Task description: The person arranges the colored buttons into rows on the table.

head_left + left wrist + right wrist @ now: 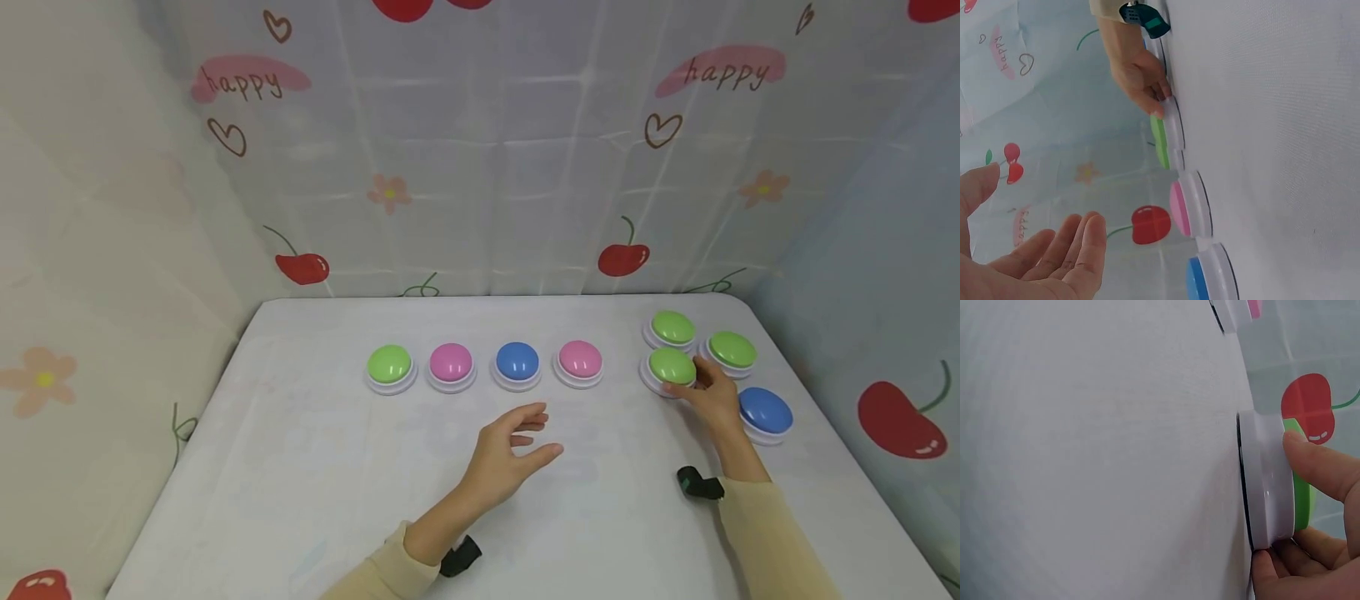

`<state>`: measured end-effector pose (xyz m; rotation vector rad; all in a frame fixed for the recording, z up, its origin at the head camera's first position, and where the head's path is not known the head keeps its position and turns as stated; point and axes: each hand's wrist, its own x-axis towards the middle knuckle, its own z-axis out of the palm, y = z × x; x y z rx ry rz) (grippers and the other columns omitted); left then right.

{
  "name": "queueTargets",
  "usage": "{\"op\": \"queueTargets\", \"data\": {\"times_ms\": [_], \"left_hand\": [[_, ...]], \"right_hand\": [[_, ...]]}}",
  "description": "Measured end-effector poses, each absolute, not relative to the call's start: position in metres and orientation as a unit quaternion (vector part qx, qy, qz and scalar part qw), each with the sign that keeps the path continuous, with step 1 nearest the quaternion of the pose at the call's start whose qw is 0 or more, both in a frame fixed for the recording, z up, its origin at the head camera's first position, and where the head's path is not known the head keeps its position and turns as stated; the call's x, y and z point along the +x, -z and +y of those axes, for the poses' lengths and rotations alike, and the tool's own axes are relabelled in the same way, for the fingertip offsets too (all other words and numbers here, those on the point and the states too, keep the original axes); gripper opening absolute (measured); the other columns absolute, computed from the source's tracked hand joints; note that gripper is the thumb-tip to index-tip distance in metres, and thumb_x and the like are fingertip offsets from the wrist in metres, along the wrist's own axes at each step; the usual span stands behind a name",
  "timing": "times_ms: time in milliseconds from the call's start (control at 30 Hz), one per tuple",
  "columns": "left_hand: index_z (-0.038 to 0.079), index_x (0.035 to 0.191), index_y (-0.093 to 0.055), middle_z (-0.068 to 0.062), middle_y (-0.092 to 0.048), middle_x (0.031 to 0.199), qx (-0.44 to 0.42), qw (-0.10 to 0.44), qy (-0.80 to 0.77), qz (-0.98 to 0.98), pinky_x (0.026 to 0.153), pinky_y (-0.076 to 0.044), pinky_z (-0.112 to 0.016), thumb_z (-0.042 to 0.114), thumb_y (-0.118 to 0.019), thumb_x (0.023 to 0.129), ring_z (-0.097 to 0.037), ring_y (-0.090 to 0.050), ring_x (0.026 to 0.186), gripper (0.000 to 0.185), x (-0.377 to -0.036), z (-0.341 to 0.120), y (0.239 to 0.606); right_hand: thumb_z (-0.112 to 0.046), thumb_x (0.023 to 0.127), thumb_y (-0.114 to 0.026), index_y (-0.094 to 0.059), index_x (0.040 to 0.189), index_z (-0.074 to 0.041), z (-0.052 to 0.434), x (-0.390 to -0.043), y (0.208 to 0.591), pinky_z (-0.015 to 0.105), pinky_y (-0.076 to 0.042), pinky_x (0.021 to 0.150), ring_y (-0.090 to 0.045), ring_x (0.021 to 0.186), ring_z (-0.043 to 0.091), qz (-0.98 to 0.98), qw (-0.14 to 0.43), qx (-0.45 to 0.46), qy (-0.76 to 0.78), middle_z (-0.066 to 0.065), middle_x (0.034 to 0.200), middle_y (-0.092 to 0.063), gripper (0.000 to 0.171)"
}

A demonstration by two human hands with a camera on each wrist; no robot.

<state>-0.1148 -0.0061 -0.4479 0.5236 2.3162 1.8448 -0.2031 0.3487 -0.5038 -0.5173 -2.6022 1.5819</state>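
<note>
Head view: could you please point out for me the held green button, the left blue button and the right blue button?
Held green button (672, 365): head view, on its green dome.
Left blue button (517, 361): head view, on its blue dome.
Right blue button (766, 409): head view, on its blue dome.

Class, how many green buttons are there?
4: the row's leftmost button, the held button in the right hand, the back button just behind it, and the fourth button beyond that hand.

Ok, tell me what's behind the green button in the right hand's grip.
Behind the held green button, in the head view, sits another green button on a white base. Part of that base's near side is covered.
</note>
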Motion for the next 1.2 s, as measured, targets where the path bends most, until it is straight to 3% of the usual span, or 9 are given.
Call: {"op": "queueTargets", "data": {"times_ms": [667,1100,1200], "left_hand": [[0.005,0.134,-0.057,-0.007,-0.066,0.124,0.183,0.068,-0.601,0.775,0.094,-0.053,-0.027,0.025,-0.074,0.087,-0.022,-0.061,0.114,0.054,-0.116,-0.004,0.453],[0.005,0.134,-0.056,-0.007,-0.065,0.127,0.183,0.057,-0.602,0.775,0.094,-0.054,-0.030,0.022,-0.075,0.086,-0.027,-0.060,0.115,0.055,-0.118,-0.006,0.455],[0.005,0.134,-0.056,-0.007,-0.064,0.128,0.182,0.055,-0.600,0.777,0.095,-0.054,-0.031,0.023,-0.075,0.086,-0.029,-0.059,0.116,0.055,-0.119,-0.006,0.456]], "right_hand": [[-0.015,0.086,-0.074,-0.025,0.153,-0.002,0.346,-0.201,0.502,0.049,-0.032,0.117,-0.033,0.142,0.039,-0.839,0.020,-0.203,-0.505,0.023,0.156,-0.030,0.084],[-0.018,0.087,-0.075,-0.026,0.154,-0.005,0.329,-0.177,0.474,0.048,-0.032,0.117,-0.029,0.145,0.039,-0.835,0.018,-0.193,-0.514,0.019,0.158,-0.028,0.084],[-0.022,0.086,-0.076,-0.028,0.153,-0.005,0.322,-0.168,0.468,0.042,-0.034,0.114,-0.032,0.144,0.039,-0.849,0.021,-0.170,-0.500,0.018,0.157,-0.032,0.084]]}}
